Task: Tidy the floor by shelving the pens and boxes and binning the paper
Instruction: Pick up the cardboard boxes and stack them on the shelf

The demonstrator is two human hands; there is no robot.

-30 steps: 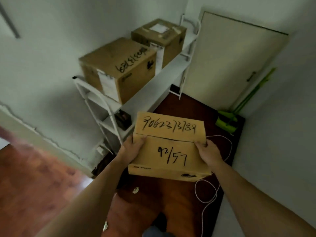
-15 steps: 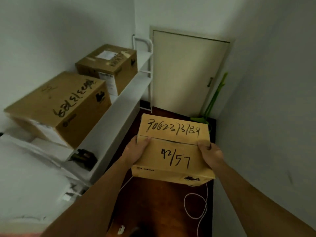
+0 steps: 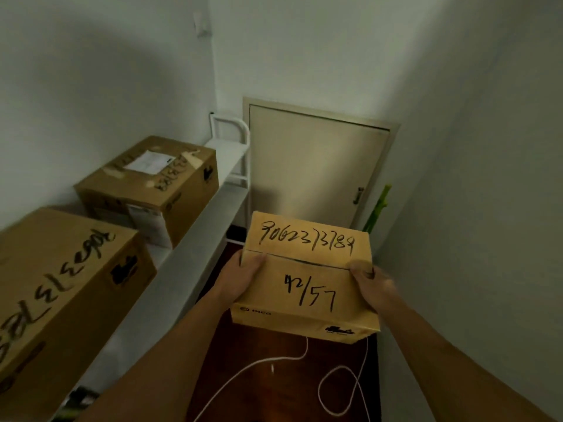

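Step in hand, by judgement: shelving of a box, at the carry stage. Held box (image 3: 307,275) up off the floor (image 3: 268,354), at chest front, roughly centre frame, marked "9062373789" and "42/57" on top in black marker. Left hand (image 3: 240,275) clamped on the box's 9 o'clock edge, thumb over the top face along the flap seam; right hand (image 3: 370,283) clamped on the 3 o'clock edge, thumb likewise on top, somewhat blurred. Grip on both sides closed round the box, fingers beneath not visible. White shelf (image 3: 195,239) ran along the wall from 8 o'clock toward 11 o'clock, just beside the held box but not touching it. Near shelved box (image 3: 61,287) at 9 o'clock, large, scrawled on top; far shelved box (image 3: 152,181) at 10 o'clock, with a white label. Bare shelf top between the far one and the rack's end rail (image 3: 231,129) at 11 o'clock; width of that gap not certain. Pale door (image 3: 313,169) at 12 o'clock, green handle (image 3: 379,205) leaning by it at 1 o'clock, white cable (image 3: 335,388) looped on the floor at 6 o'clock. No pens, paper or bin seen. Next move, by judgement: lift and swing toward 10–11 o'clock, set down flat on free shelf, then release. Risks: snagging a foot in the cable, nudging the far box off its edge.
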